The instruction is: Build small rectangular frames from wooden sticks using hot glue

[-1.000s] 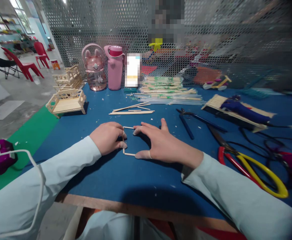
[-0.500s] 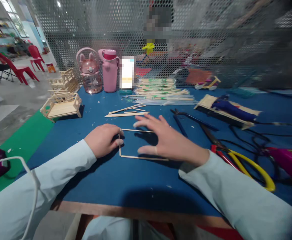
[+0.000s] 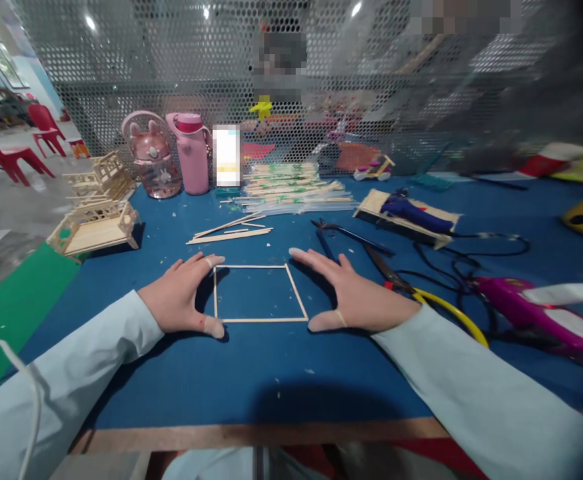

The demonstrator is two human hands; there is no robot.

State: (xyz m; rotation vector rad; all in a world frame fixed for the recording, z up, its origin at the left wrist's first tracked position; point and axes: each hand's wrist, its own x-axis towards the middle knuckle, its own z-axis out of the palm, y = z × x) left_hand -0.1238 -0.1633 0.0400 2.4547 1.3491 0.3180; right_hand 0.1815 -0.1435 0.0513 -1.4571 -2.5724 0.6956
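A four-sided frame of thin wooden sticks point(image 3: 264, 321) lies flat on the blue table, its right side slanting. My left hand point(image 3: 184, 293) rests at its left side, thumb and fingers spread around the left corners. On the other side, my right hand point(image 3: 358, 297) is spread too, with the thumb by the lower right corner and the fingertips near the upper right one. Neither hand grips anything. Behind the frame lie several loose sticks point(image 3: 231, 235).
Pliers point(image 3: 354, 237) and yellow-handled cutters point(image 3: 451, 310) lie right of centre, with a purple glue gun point(image 3: 536, 310) beyond. Wooden models point(image 3: 101, 233), pink bottles point(image 3: 194, 157), a lit phone point(image 3: 226, 157) and bundled sticks point(image 3: 291, 183) stand or lie toward the mesh screen point(image 3: 121, 60).
My left hand has let go of the left stick and spread its fingers. My right hand has moved off the frame to its right side, uncovering the slanted right stick. The view has turned right.
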